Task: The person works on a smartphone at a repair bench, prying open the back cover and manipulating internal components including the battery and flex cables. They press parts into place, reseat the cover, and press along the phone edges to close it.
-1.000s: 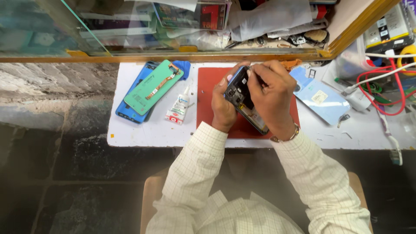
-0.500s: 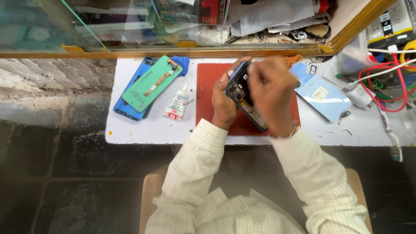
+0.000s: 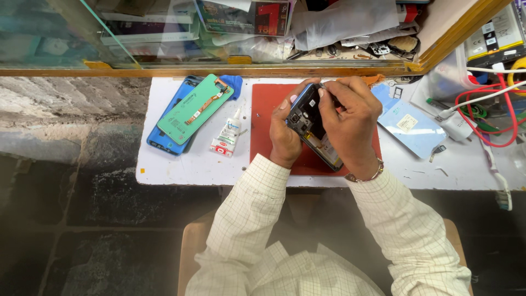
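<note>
While the view has shifted slightly, both hands as before: left hand (image 3: 285,134) gripping opened phone (image 3: 311,129), right hand (image 3: 350,118) pinching its top.

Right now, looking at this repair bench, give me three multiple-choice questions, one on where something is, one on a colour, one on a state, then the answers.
1. Where does the small glue bottle lie?
A. Between the green panel and the red mat
B. On the red mat
C. On the pale blue back cover

2. What colour is the work mat?
A. Black
B. Red
C. Yellow

3. How is the opened phone at this moment?
A. Flat on the table, untouched
B. Held in both hands
C. Behind the glass

Answers: 1 A, it rests on bare white table between them. 2 B, red shows around the hands. 3 B, the left hand grips it and the right hand works at its top.
</note>
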The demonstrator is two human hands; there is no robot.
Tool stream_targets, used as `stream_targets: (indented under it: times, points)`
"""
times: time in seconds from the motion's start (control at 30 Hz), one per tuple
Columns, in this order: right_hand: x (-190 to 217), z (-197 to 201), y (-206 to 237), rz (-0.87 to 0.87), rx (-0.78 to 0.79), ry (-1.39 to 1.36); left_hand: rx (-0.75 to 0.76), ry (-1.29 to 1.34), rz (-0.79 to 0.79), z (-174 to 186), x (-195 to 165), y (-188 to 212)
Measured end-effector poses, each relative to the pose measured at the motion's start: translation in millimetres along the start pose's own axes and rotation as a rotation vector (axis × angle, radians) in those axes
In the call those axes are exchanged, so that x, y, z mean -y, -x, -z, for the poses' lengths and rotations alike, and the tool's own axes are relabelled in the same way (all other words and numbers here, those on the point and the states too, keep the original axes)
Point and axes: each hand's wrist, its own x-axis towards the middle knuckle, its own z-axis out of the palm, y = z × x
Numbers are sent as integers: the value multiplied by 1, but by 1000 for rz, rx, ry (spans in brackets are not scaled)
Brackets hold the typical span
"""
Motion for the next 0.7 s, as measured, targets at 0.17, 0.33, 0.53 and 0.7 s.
stream_targets:
  times: [0.17, 0.33, 0.53, 0.7]
  points:
    - [4, -1, 5, 117, 42, 47, -17, 86, 9, 3, 6, -2]
    - [8, -2, 3, 71, 46, 90, 11, 89, 18, 7, 8, -1]
    - [17, -1, -3, 91, 37, 8, -4, -30, -35, 8, 8, -1]
    - [21, -2, 3, 138, 70, 0, 29, 98, 10, 9, 10, -2]
